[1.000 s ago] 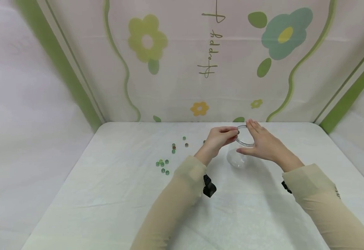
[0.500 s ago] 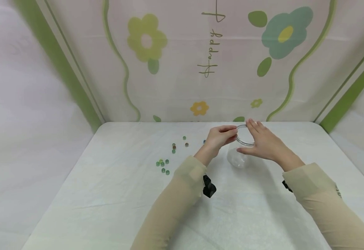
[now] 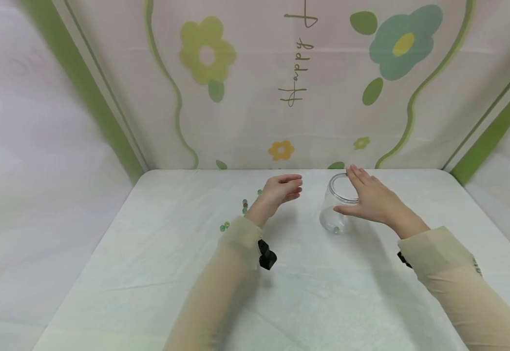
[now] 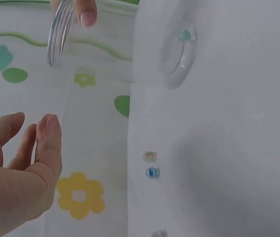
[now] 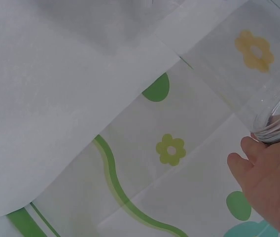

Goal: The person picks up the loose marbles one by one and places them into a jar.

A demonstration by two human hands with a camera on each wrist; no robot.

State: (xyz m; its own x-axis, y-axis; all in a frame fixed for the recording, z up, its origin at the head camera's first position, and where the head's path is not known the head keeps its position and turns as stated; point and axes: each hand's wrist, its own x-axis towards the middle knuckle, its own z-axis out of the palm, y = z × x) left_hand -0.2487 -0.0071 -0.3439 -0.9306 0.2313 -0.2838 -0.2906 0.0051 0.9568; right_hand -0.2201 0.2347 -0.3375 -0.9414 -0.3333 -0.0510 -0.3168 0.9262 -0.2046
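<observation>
A clear jar [image 3: 328, 214] stands on the table in the head view, its round mouth upward. One greenish marble [image 3: 336, 230] lies at its bottom. My right hand [image 3: 370, 199] holds the jar near the rim, thumb on the near side and fingers on the far side. Left of the jar, my left hand [image 3: 278, 192] hovers over the table. In the left wrist view its thumb [image 4: 9, 129] is apart from the loosely bent fingers, with nothing between them. A blue marble [image 4: 153, 172] and a pale brownish marble [image 4: 150, 156] lie on the table there.
Several green marbles [image 3: 223, 228] lie on the white table [image 3: 149, 263] left of my left hand; my left arm and hand hide some of them. A flowered cloth [image 3: 246, 112] rises behind the table's back edge.
My left hand has moved left from the jar's mouth and let go of the marble it pinched there. A marble now shows at the jar's bottom. My right hand stays on the jar.
</observation>
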